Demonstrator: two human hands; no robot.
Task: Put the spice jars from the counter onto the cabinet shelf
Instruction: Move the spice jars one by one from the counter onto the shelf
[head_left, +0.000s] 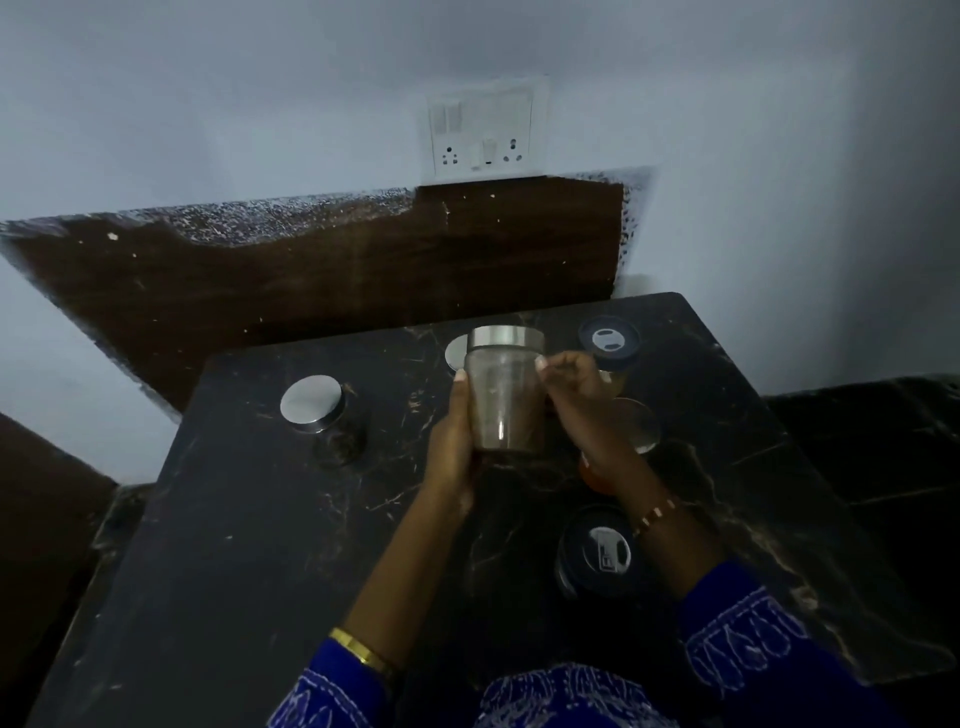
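Left hand (453, 447) of mine is wrapped up the side of the clear glass spice jar with the brushed steel lid (505, 395), thumb high near the rim, so the weight sits in that palm; the jar is upright and lifted off the black marble-veined desk (218, 545), which I judge is the start of its trip to the cabinet shelf, a shelf I cannot see from here. Going from the left: a squat jar with a round steel lid (314, 405) stands alone, well apart from the rest, an easy next pick; behind the held jar a second steel lid (457, 352) peeks out. Right hand (576, 400) curls its fingers against the jar's far side, steadying rather than carrying, I think. Further right, a dark-lidded jar (609, 340) stands at the back; another dark-lidded container (597, 553) sits near my right wrist; an orange-tinted jar (597, 475) is partly hidden beneath that hand.
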